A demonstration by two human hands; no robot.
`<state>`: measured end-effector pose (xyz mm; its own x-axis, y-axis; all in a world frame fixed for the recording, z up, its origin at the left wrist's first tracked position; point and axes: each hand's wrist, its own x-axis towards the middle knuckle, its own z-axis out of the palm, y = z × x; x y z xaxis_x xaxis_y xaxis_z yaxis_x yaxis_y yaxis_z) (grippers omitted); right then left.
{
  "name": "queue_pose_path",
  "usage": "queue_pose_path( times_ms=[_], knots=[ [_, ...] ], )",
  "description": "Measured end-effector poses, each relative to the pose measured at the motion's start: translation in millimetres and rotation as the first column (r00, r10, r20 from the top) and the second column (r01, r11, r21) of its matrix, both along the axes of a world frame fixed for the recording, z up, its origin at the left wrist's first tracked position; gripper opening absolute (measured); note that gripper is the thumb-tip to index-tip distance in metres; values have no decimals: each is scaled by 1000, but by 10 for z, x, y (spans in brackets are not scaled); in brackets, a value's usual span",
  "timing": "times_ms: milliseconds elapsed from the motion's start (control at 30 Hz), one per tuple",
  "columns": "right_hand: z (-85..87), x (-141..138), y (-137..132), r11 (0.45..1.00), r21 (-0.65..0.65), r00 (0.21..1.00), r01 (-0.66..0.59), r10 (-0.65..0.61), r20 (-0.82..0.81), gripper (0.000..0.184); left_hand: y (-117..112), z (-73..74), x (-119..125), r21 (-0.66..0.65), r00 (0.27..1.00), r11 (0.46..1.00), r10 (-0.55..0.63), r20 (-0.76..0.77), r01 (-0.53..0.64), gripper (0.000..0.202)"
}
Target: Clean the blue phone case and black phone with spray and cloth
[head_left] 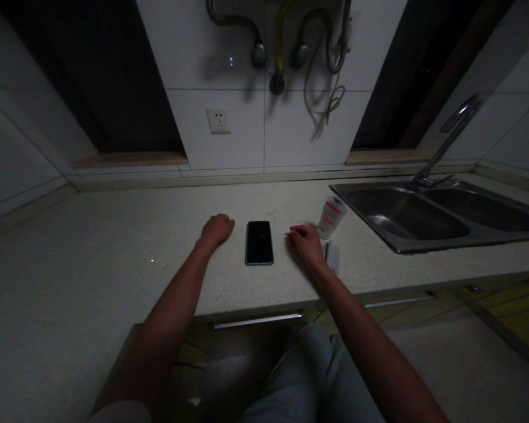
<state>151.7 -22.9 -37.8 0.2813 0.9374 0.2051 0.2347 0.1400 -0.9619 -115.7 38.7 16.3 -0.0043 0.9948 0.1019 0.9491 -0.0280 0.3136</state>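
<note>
A dark-screened smartphone lies flat on the pale countertop, its screen black. To its left my left hand rests on the counter, curled into a loose fist with nothing visible in it. On the phone's other side, my right hand has its fingers bent together, and no object shows in them. Neither hand touches the phone. Just beyond my right hand stands a clear plastic cup with pink print. A small, pale flat item lies beside my right wrist, partly covered by it; its kind is unclear.
A double steel sink with a faucet is set into the counter at right. On the tiled wall are a socket, hoses with valves and a looped cord. Drawer handles line the front edge.
</note>
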Motion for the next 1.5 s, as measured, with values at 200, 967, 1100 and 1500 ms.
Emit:
queue_pose_path(
  times_ms=[200,967,1100,1500],
  knots=[
    [26,-54,-98,992,108,972,-68,42,230,29,-92,92,108,20,998,998,-59,19,58,28],
    [126,-168,-223,952,14,842,-307,264,471,48,-299,53,565,-99,604,995,87,793,-13,31],
    [69,-142,-202,935,14,882,-355,330,335,53,-270,5,593,-199,519,973,111,848,119,21],
    [104,-231,-212,894,187,904,-408,424,-52,55,-304,-10,754,-390,-175,761,541,823,518,15]
  ],
)
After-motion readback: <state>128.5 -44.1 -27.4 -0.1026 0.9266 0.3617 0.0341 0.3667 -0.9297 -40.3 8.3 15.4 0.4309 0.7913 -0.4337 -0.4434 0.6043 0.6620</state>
